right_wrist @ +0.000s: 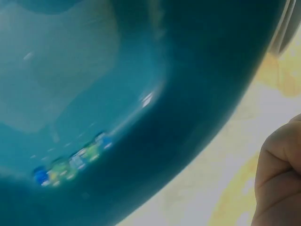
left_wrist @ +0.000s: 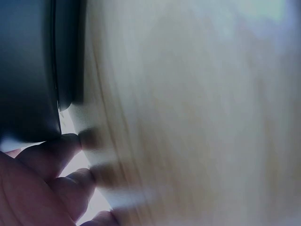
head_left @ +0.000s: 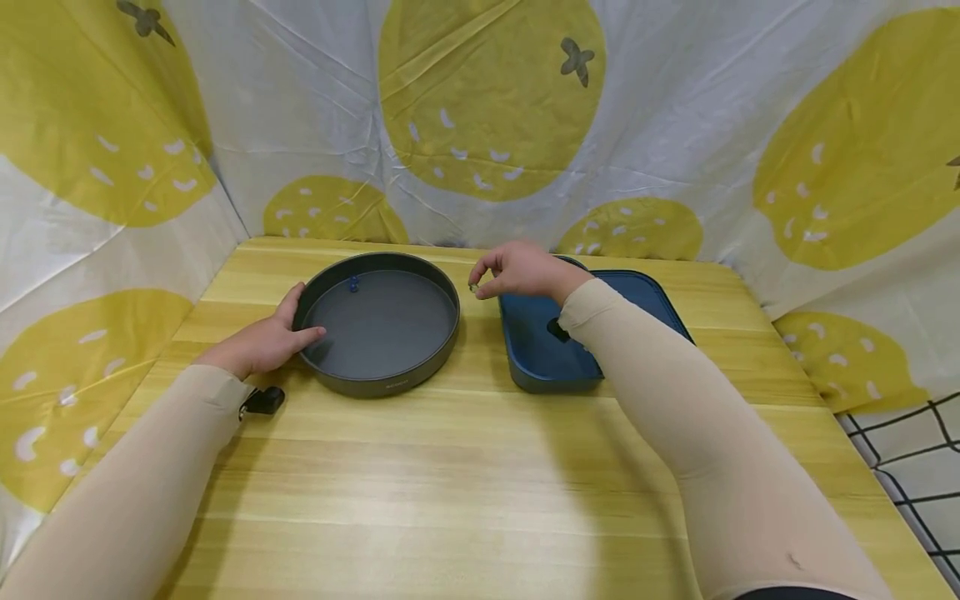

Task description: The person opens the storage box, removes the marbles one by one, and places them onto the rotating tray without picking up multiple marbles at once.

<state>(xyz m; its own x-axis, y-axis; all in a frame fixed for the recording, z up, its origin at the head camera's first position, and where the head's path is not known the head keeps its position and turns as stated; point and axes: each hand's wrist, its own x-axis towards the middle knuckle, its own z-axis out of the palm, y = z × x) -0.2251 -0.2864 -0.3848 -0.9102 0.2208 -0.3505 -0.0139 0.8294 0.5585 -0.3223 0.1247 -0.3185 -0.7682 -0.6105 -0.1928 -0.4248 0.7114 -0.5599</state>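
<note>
My left hand (head_left: 262, 340) holds the near left side of a round dark grey cake pan (head_left: 378, 385), thumb over the rim and fingers along the outer wall. Inside that pan, toward its back left, lie a couple of small blue glass marbles (head_left: 354, 284). Between thumb and fingertips my right hand (head_left: 525, 271) pinches a small greenish glass marble (head_left: 473, 287), raised between the pan and a blue rectangular baking tray (head_left: 536, 350). In the right wrist view, several blue, green and clear marbles (right_wrist: 77, 160) line one inner edge of the tray.
Both containers stand side by side on the wood-grain table (head_left: 390, 500). A white curtain (head_left: 315, 108) with yellow fruit prints hangs behind and at the left. Black wire grid (head_left: 915, 467) shows at the right edge.
</note>
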